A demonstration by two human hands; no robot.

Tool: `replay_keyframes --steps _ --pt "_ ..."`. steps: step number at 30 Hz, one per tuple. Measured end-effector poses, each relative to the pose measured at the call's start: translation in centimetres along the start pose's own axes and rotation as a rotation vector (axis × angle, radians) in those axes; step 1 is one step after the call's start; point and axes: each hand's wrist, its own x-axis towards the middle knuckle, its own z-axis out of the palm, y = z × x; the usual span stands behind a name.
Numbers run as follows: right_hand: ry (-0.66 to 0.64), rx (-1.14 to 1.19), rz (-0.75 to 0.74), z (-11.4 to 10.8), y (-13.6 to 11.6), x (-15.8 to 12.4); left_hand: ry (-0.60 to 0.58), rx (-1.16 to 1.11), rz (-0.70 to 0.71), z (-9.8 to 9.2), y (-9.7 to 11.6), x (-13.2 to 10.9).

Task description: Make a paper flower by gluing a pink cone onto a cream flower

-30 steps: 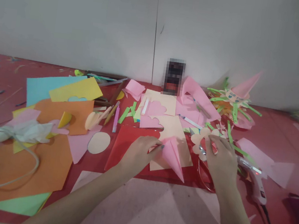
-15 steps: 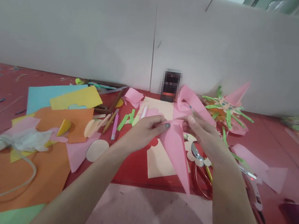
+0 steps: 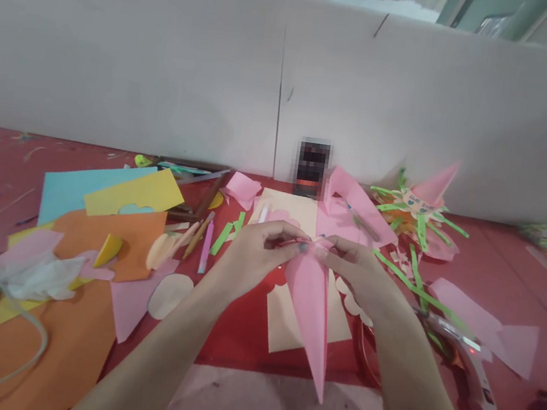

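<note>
Both of my hands hold a pink paper cone (image 3: 312,311) up above the red table, its tip pointing down toward me. My left hand (image 3: 256,256) pinches the cone's wide top edge from the left. From the right, my right hand (image 3: 360,273) pinches the same edge, so the fingertips nearly meet. Under the cone lie a cream paper sheet (image 3: 283,317) and a red sheet (image 3: 242,325).
Coloured paper sheets and scraps (image 3: 113,231) cover the table's left side, beside a white cord (image 3: 10,325). A glue gun (image 3: 472,362) and red-handled scissors (image 3: 368,352) lie right of my arm. A finished paper figure with green strips (image 3: 419,207) stands by the back wall.
My right hand left the scissors area and joined the left on the cone. Together they lifted the cone off the table and turned it so its tip hangs toward me.
</note>
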Motion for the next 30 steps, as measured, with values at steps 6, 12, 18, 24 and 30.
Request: replay_keyframes --steps 6,12,18,24,30 --pt "-0.072 -0.011 0.077 -0.3 -0.3 -0.2 -0.01 0.024 0.028 -0.1 0.7 -0.3" --pt "-0.032 0.073 0.138 -0.1 -0.8 -0.3 -0.028 0.036 -0.013 -0.3 0.6 0.0" --pt "-0.066 0.171 0.094 -0.6 0.8 0.2 -0.036 0.016 -0.012 -0.1 0.3 -0.1" --pt "-0.074 0.193 0.084 -0.9 1.9 0.6 -0.044 -0.013 -0.016 -0.1 0.4 -0.1" --pt "-0.101 0.138 0.093 -1.0 1.4 0.5 -0.046 0.009 -0.072 -0.1 0.9 -0.1"
